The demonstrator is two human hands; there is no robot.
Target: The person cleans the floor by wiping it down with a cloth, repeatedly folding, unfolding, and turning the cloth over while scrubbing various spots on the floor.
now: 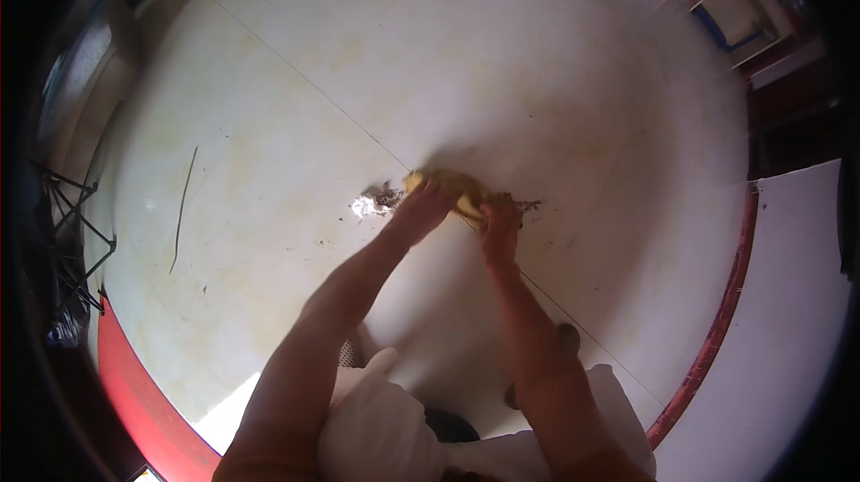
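Both hands reach down to the pale floor in the middle of the view. My left hand [430, 203] grips the left part of a yellow item [467, 202], blurred, perhaps a cloth or a soft brush. Its right end is in my right hand [500, 223]. Small dark debris [388, 196] lies against the left end of the yellow item, beside a crumpled white scrap [369, 205]. More twig-like debris [531, 205] sticks out to the right of my right hand. My fingers hide part of the yellow item.
A thin dark stick or wire [183, 210] lies on the floor [322, 112] at left. Black folding-frame legs [84, 233] stand at the left edge. A red baseboard [719, 327] borders the white wall at right. A shelf-like unit [739, 8] stands at the upper right.
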